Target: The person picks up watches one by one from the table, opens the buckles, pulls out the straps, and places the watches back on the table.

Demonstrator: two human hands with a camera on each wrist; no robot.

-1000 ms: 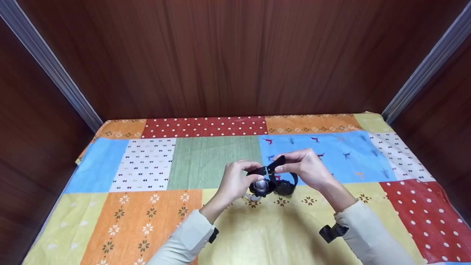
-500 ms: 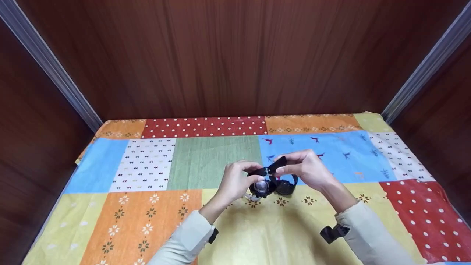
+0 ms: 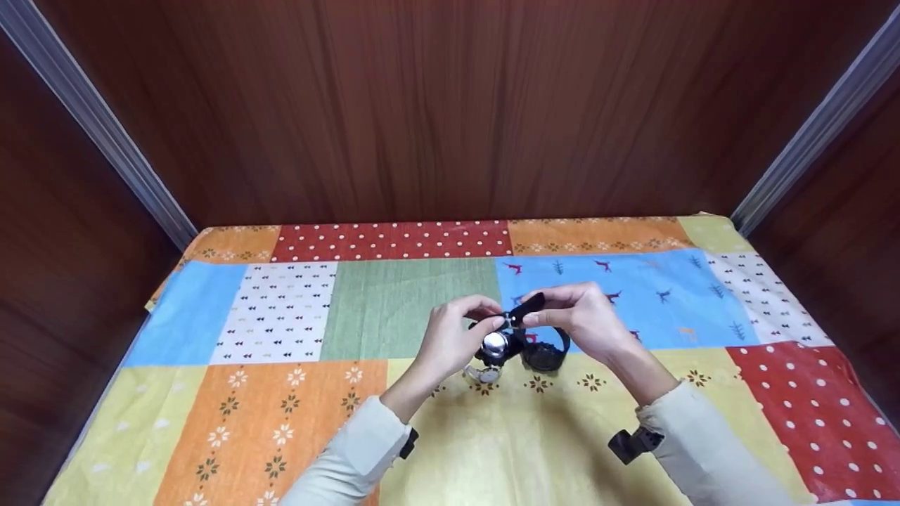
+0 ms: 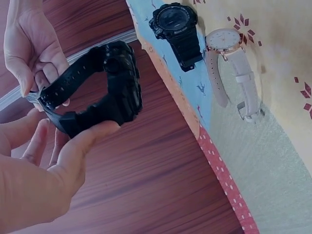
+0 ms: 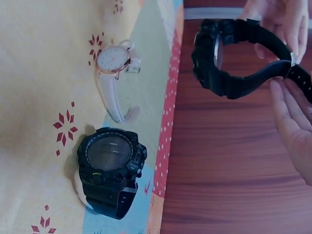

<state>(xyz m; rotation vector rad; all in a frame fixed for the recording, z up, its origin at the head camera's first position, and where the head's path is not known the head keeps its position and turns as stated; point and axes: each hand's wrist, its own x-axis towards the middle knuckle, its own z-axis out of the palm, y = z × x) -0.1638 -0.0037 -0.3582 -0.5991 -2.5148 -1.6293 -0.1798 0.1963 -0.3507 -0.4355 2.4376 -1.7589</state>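
Observation:
A black digital-style wristwatch [image 3: 495, 342] is held above the cloth between both hands, its strap bent into a loop. My left hand [image 3: 452, 335] pinches the strap near the metal buckle [image 5: 292, 59], with the thumb along the band in the left wrist view. Between thumb and fingers, my right hand [image 3: 587, 320] pinches the holed strap end, which passes through the buckle. The case hangs below the fingers, its shiny back visible in the head view. In the right wrist view, the watch case [image 5: 207, 58] stands sideways, and its face is mostly hidden.
Below lie a second black wristwatch [image 5: 109, 152] and a watch with a pale strap and rose-gold case [image 4: 224, 40]. They rest on a patchwork cloth [image 3: 415, 302] covering the table. Brown wood panels [image 3: 450, 112] rise behind and at both sides.
The held watch has tilted and lifted slightly, so its case back catches more light and more of the pale watch shows below. My left fingers have shifted up closer to the buckle.

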